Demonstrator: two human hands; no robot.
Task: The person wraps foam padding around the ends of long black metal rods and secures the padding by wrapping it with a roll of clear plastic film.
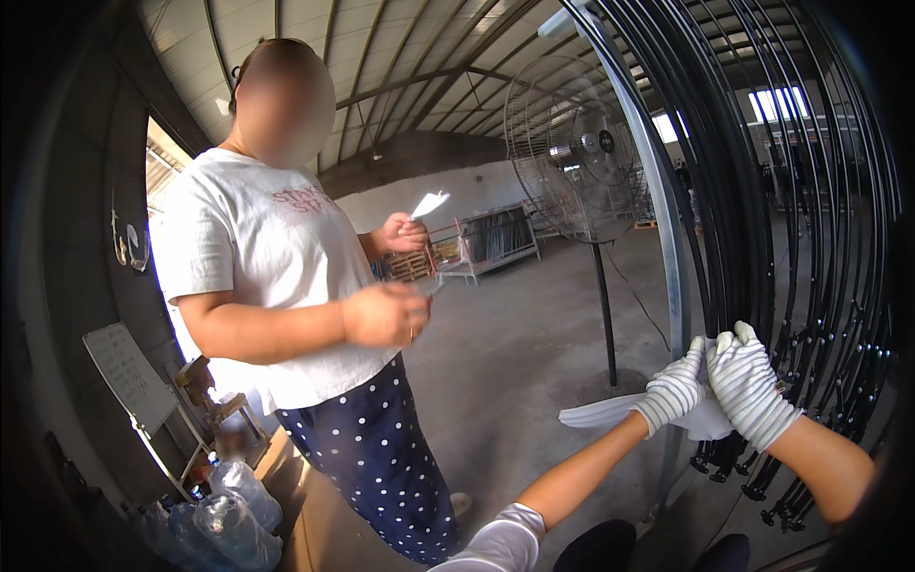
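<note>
Both my hands wear white gloves with grey stripes and are at the lower right, close together. My left hand (673,389) is closed on a thin white sheet (602,414), whose loose end sticks out to the left. My right hand (750,386) is closed right beside it, at the same sheet, against a hanging bundle of long black cables (742,205). Part of the sheet hangs below my hands, in front of the bundle. My fingers hide how far the sheet goes around the cables. Small black end pieces dangle at the bottom.
A grey metal post (671,238) stands just left of the cables. More black strands (839,219) hang at the right. Across from me a person (267,248) holds white paper. Behind are a standing fan (577,153), a loaded rack (496,238), a whiteboard (129,372) and large water bottles (233,520).
</note>
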